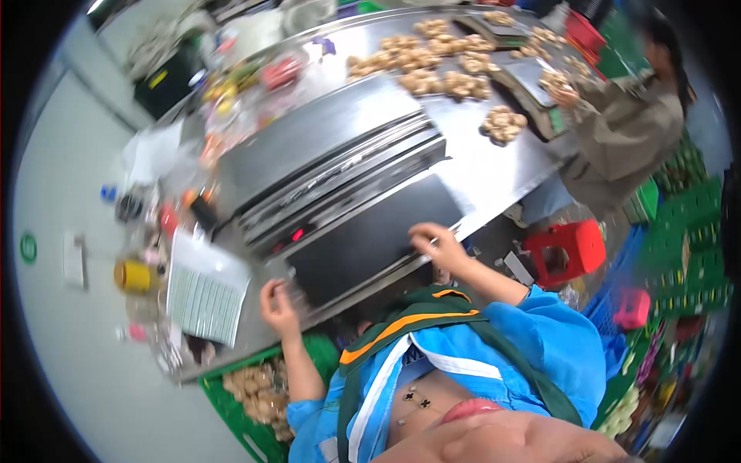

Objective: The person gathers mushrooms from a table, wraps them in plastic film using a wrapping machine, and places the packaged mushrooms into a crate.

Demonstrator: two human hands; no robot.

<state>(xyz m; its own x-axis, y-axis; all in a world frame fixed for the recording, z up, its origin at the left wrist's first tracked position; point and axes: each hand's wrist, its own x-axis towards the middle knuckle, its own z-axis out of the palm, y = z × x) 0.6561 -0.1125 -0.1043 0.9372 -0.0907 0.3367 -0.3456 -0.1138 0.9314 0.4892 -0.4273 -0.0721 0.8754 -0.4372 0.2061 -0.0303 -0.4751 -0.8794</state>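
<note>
A metal wrapping machine [332, 154] with a flat black plate [370, 239] at its front stands on the steel table. My right hand [437, 242] is at the right part of the black plate, its fingers curled; whether it holds anything is too small to tell. Beside the plate's left front corner is my left hand [279, 309], fingers bent upward, with a blurred clear patch next to it. A small red light shows on the machine's front. Bundles of light brown produce [503, 125] lie on the table behind the machine.
A co-worker [629, 131] stands at the right by a scale [532, 92]. A red stool [567, 251] is at the right, green crates [679, 255] beyond. Printed sheets [207, 289] lie left. A green crate of produce [224, 409] is below the table's left edge.
</note>
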